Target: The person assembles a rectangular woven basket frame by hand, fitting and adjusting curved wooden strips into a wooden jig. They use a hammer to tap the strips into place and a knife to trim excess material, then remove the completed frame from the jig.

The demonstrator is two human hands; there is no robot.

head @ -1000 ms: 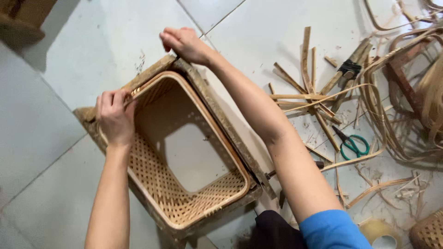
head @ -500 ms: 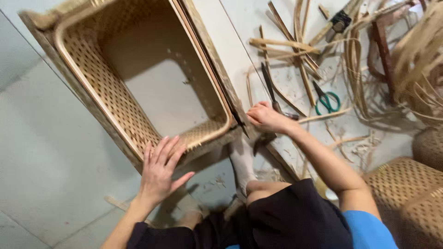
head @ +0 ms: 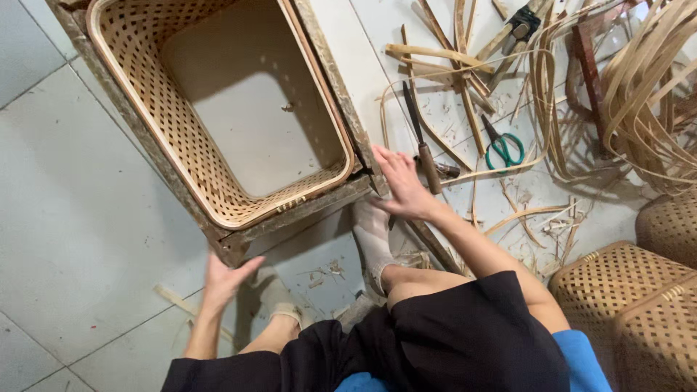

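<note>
Woven basket (head: 218, 109): rectangular, open-weave cane sides, pale rim, seated inside a rough wooden frame (head: 305, 207) on the tiled floor (head: 72, 218). Interior holds nothing but a small scrap on the bare bottom.

Left hand (head: 221, 279): fingers spread and open, palm down at the frame's near corner, touching or just beside it; grips nothing. Forearm runs straight back to the seated person.

Right hand (head: 399, 185): open, fingers splayed, resting flat at the frame's right near corner, clamped on nothing. Just beside its fingertips lies a wooden-handled knife (head: 421, 141).

Feet: two, in pale socks (head: 374, 239), planted close below the frame.

Further right on the floor: green-handled scissors (head: 503, 147), loose cane strips (head: 450, 58) crossed in a heap, shavings, and a bundle of long curved cane (head: 646, 94).

Lower right: two more woven baskets (head: 624, 290), turned so their contents cannot be seen.
</note>
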